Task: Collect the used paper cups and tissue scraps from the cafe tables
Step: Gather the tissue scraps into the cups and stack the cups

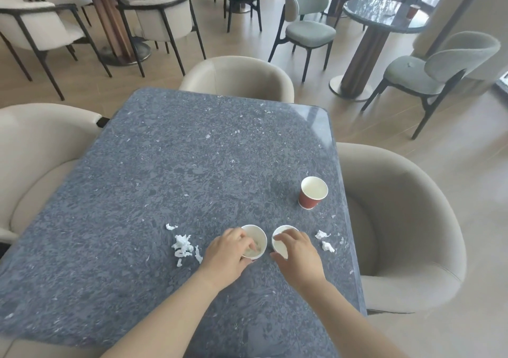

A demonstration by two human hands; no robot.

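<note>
Lower centre of frame, on counter point(192, 151): left grip point(233, 250) curled over left cup point(259, 236), right grip point(295, 250) curled over right cup point(280, 245). Third cup point(313, 194) upper right of these. Likely light, thin-walled: hold near rim, squeeze gently. Scraps point(182, 246) soft: pinch.

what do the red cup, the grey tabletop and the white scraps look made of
Red paper cup with white lining: thin paper or card, matte, with a rolled rim. Grey speckled tabletop: probably polished stone or a stone-look slab, judging by mottled flecks and glare at the far right corner. White shredded scraps: soft tissue paper, torn and crumpled.
</note>
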